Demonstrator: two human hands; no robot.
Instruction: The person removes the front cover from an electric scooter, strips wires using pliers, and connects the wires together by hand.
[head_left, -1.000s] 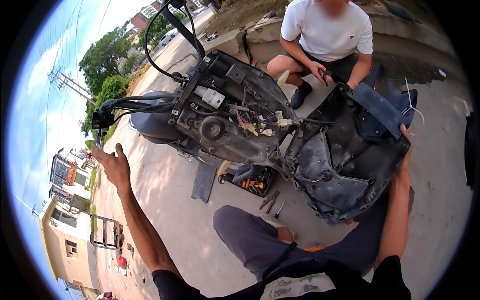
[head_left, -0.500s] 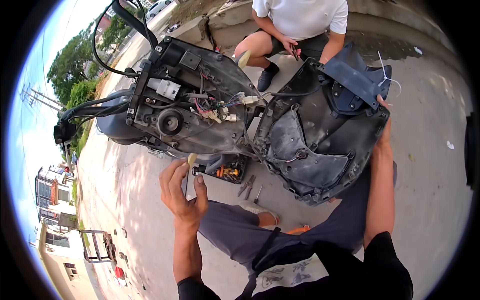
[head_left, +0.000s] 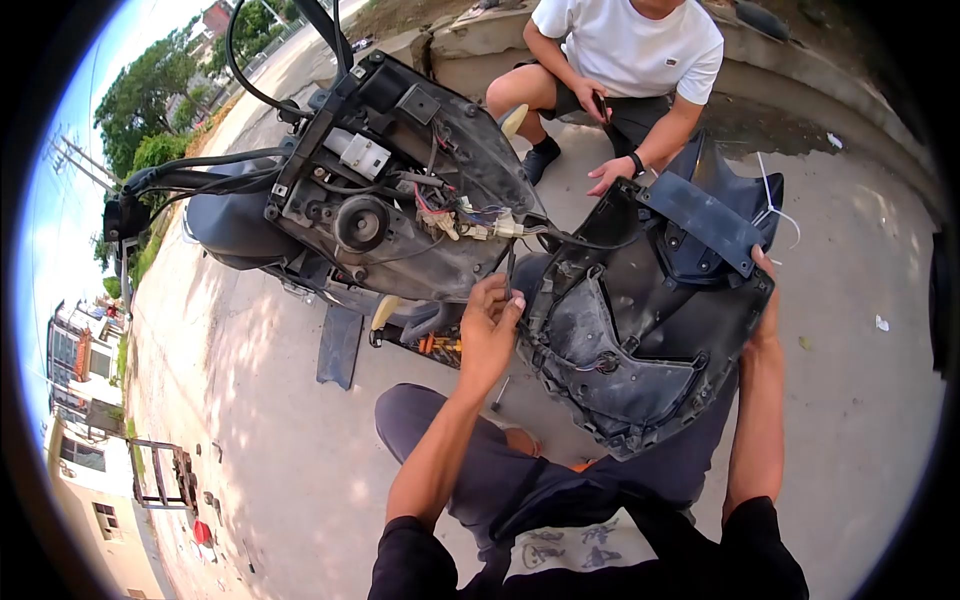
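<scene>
A large black plastic panel (head_left: 660, 310), its ribbed inner side up, rests over my legs. My right hand (head_left: 763, 310) grips its right edge. My left hand (head_left: 490, 325) pinches a thin dark cable (head_left: 512, 265) between the panel and the scooter body (head_left: 400, 200). On that body sit a round black horn (head_left: 361, 223), a white box (head_left: 362, 156) and a cluster of wires with white connectors (head_left: 480, 225). A cable runs from the connectors to the panel. White zip ties (head_left: 770, 210) stick out at the panel's upper right.
A person in a white shirt (head_left: 630, 50) squats opposite, one hand (head_left: 610, 175) extended near the panel's top edge. Below the scooter are a tool box with orange-handled tools (head_left: 440, 346) and a flat dark piece (head_left: 340, 346). A screwdriver (head_left: 500, 392) lies by my leg.
My left hand has moved right, from beside the tool box to the cable, and closed on it. The other person's hand now reaches toward the panel. The view has shifted.
</scene>
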